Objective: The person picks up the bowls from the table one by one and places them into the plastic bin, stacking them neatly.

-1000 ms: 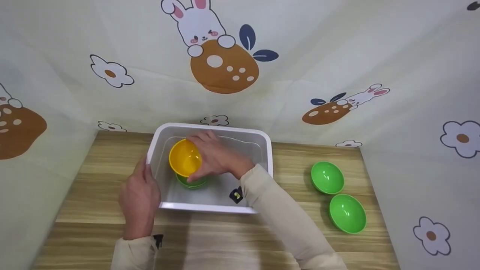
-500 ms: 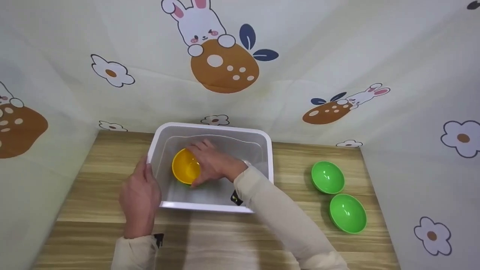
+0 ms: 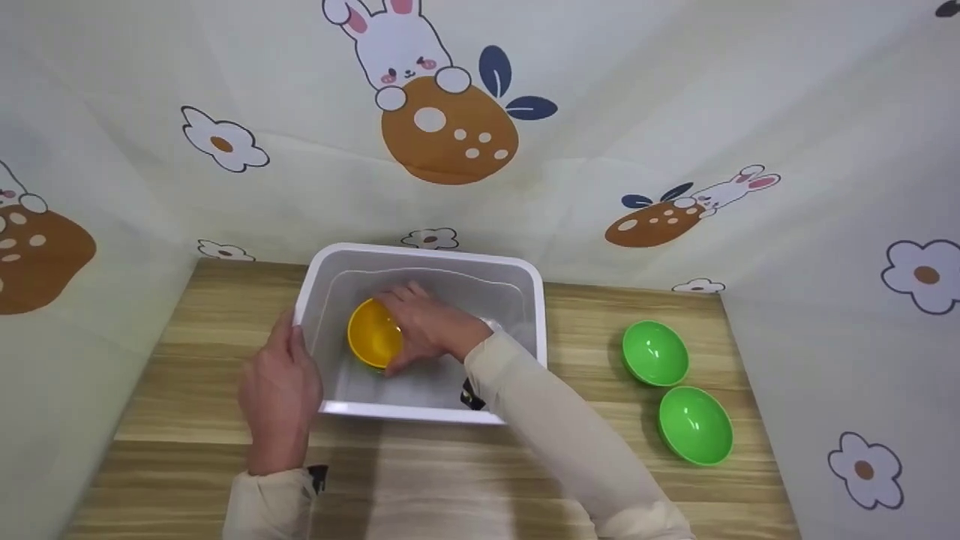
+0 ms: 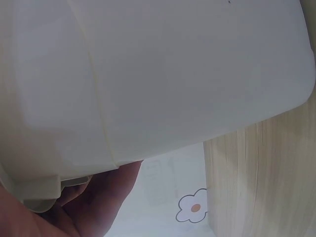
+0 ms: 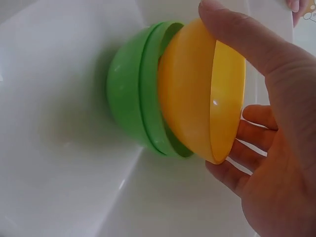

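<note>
A white plastic bin point(image 3: 409, 412) stands on the wooden table, and my left hand point(image 3: 281, 390) grips its left rim. In the left wrist view, fingers point(image 4: 106, 202) curl under the lip of the bin wall point(image 4: 187, 74). Inside the bin, my right hand point(image 3: 427, 326) holds a yellow bowl point(image 3: 366, 334) by its rim, thumb on one side and fingers on the other. The right wrist view shows the yellow bowl point(image 5: 190, 89) slightly tilted, its base inside the upper of two stacked green bowls point(image 5: 126, 86). From the head view the green stack is almost fully hidden under it.
Two green bowls point(image 3: 655, 352) point(image 3: 696, 425) sit side by side on the table to the right of the bin. A pale curtain point(image 3: 570, 195) with rabbit and flower prints closes off the back and sides. A small black item point(image 3: 471, 395) shows near my right sleeve.
My right hand has lowered the yellow bowl over the green stack, which it now covers in the head view. The left hand stays on the bin rim.
</note>
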A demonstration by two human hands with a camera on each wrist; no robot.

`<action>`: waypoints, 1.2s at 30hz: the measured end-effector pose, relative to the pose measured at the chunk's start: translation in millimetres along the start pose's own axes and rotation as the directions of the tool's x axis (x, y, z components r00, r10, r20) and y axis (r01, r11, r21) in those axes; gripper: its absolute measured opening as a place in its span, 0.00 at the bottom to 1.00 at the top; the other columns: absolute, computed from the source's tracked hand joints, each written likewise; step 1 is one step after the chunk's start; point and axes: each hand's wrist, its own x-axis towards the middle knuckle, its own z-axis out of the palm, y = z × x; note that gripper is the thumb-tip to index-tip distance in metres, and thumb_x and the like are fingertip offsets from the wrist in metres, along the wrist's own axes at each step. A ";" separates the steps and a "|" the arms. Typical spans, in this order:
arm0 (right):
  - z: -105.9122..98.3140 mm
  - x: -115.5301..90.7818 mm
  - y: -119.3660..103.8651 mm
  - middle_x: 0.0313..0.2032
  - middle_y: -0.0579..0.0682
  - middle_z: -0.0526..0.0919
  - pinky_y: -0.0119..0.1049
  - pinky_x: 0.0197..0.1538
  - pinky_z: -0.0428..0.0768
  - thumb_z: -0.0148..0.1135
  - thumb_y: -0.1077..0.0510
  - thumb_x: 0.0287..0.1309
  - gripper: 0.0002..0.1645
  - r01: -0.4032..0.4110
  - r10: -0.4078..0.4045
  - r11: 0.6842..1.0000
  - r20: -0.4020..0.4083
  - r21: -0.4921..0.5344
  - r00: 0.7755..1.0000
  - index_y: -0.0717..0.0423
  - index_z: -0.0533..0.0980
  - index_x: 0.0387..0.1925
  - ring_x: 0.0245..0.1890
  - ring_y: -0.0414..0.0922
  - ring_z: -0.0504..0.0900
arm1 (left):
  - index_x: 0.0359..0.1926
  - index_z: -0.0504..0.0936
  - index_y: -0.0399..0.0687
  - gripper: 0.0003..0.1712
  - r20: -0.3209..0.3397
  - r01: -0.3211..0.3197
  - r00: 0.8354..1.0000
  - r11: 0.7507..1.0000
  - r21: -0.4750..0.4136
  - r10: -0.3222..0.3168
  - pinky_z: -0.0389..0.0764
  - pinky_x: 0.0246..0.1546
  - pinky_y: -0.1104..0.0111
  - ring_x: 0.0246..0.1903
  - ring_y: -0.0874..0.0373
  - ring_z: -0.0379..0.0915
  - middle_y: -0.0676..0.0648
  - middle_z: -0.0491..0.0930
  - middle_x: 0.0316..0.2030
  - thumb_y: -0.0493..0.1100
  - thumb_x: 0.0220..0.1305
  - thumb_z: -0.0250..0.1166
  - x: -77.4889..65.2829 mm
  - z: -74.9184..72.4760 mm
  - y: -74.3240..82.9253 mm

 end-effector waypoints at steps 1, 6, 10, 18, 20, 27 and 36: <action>0.6 0.1 0.3 0.74 0.50 0.64 0.40 0.79 0.60 0.79 0.32 0.43 0.68 0.000 0.000 1.000 0.003 -0.002 1.000 0.54 0.56 0.77 0.72 0.50 0.62 | 0.73 0.69 0.47 0.27 0.003 0.003 1.000 1.000 0.001 -0.003 0.75 0.38 0.44 0.42 0.30 0.80 0.29 0.83 0.52 0.49 0.82 0.42 0.1 -0.1 0.2; 4.2 -0.2 1.5 0.73 0.49 0.65 0.38 0.78 0.62 0.80 0.34 0.44 0.65 -0.014 0.014 1.000 0.014 0.007 1.000 0.54 0.58 0.76 0.71 0.49 0.62 | 0.74 0.68 0.46 0.27 0.013 0.012 1.000 1.000 -0.002 -0.012 0.76 0.37 0.45 0.42 0.32 0.80 0.28 0.83 0.53 0.49 0.82 0.42 0.7 0.3 0.3; 6.3 -0.5 2.1 0.74 0.49 0.64 0.37 0.78 0.61 0.80 0.36 0.46 0.64 -0.034 0.034 0.999 0.040 0.014 0.999 0.54 0.57 0.76 0.72 0.49 0.62 | 0.74 0.68 0.46 0.27 0.028 0.023 0.999 1.000 -0.005 -0.022 0.76 0.35 0.48 0.40 0.34 0.80 0.28 0.82 0.55 0.49 0.82 0.42 0.7 0.0 0.2; 7.0 -1.1 3.8 0.78 0.50 0.58 0.38 0.80 0.56 0.80 0.40 0.48 0.64 -0.039 0.034 0.998 0.076 0.058 0.997 0.54 0.54 0.78 0.77 0.49 0.59 | 0.75 0.67 0.46 0.27 0.033 0.028 0.999 1.000 0.007 -0.029 0.77 0.37 0.48 0.41 0.35 0.81 0.29 0.81 0.57 0.49 0.82 0.42 0.1 -1.0 1.3; 6.7 -1.5 4.2 0.79 0.50 0.57 0.38 0.81 0.55 0.80 0.41 0.48 0.65 -0.038 0.033 0.997 0.079 0.068 0.996 0.54 0.53 0.78 0.79 0.49 0.57 | 0.74 0.68 0.46 0.27 0.015 0.018 1.000 1.000 0.010 -0.018 0.77 0.38 0.47 0.42 0.34 0.81 0.29 0.82 0.55 0.49 0.82 0.42 -0.2 -1.0 1.1; 1.4 -2.9 5.3 0.79 0.53 0.57 0.38 0.81 0.53 0.80 0.40 0.49 0.65 -0.047 0.038 0.992 0.077 0.119 0.996 0.57 0.54 0.78 0.79 0.51 0.56 | 0.74 0.68 0.46 0.27 0.023 0.022 0.999 1.000 -0.002 -0.022 0.76 0.39 0.42 0.44 0.30 0.81 0.27 0.82 0.54 0.49 0.82 0.41 -1.4 -0.6 0.7; -23.4 -1.4 17.8 0.69 0.52 0.74 0.42 0.76 0.67 0.71 0.42 0.61 0.43 -0.111 0.111 0.928 0.019 0.355 0.994 0.54 0.68 0.72 0.69 0.50 0.72 | 0.74 0.68 0.46 0.27 0.026 0.023 0.999 1.000 -0.005 -0.023 0.78 0.41 0.42 0.47 0.31 0.81 0.29 0.81 0.56 0.49 0.83 0.41 -0.4 -1.2 0.7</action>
